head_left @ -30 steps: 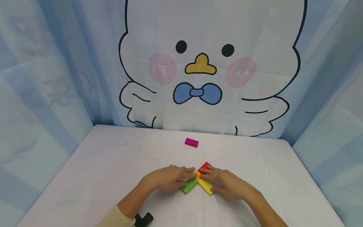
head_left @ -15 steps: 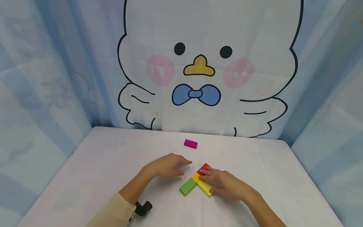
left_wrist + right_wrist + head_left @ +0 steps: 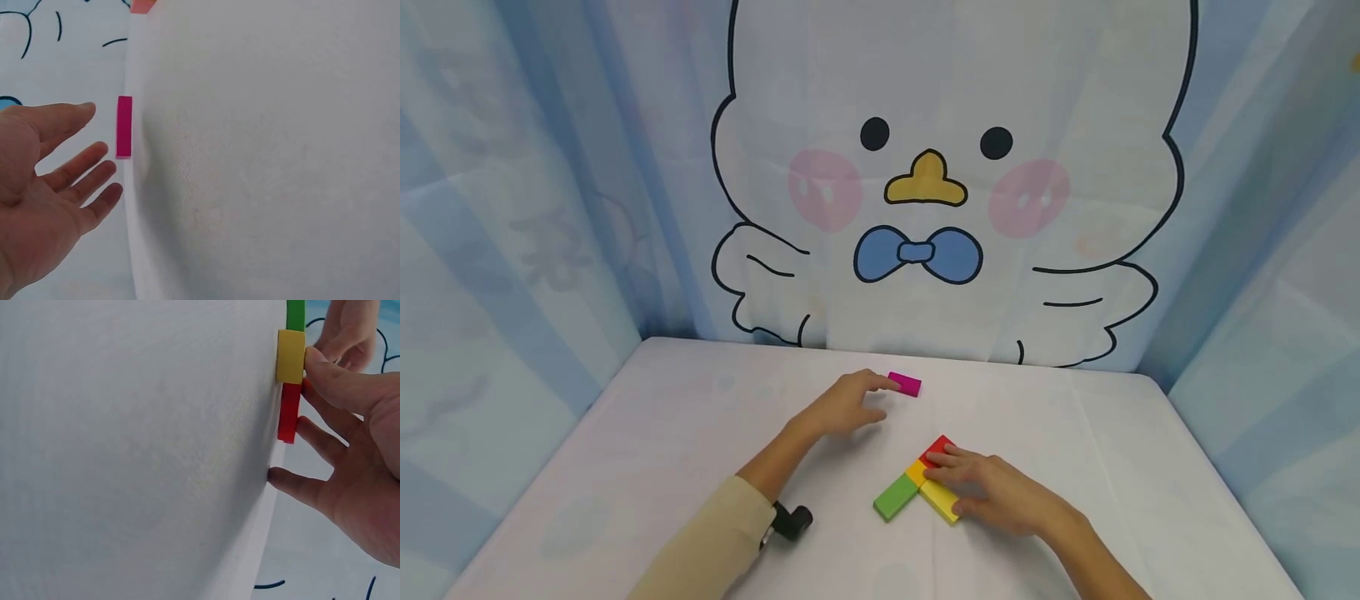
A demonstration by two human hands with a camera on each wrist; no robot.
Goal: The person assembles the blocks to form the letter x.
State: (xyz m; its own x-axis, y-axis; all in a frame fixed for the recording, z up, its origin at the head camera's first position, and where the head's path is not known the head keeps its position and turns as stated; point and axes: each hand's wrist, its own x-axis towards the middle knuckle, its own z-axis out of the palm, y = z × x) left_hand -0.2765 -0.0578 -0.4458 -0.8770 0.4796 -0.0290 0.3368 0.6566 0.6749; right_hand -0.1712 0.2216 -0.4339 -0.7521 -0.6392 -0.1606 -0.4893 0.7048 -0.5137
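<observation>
A magenta block (image 3: 910, 385) lies near the table's back edge. My left hand (image 3: 848, 403) is right by it, fingers extended; in the head view a fingertip overlaps its left end. Seen from the left wrist, the hand (image 3: 53, 190) holds nothing and its fingers are spread beside the magenta block (image 3: 124, 128). Green (image 3: 895, 498), orange (image 3: 915, 472) and red (image 3: 932, 453) blocks form a slanting row, and a yellow block (image 3: 938, 502) branches off it. My right hand (image 3: 1003, 493) rests on this group, its spread fingers touching the red and yellow blocks.
The white-covered table (image 3: 700, 467) runs back to a curtain (image 3: 925, 317) printed with a cartoon bird. Side curtains hang at left and right. A black device (image 3: 792, 522) is strapped at my left wrist, below the beige sleeve (image 3: 718, 533).
My left hand has left the green block and moved away across the table to the magenta block. The right hand has stayed on the joined blocks.
</observation>
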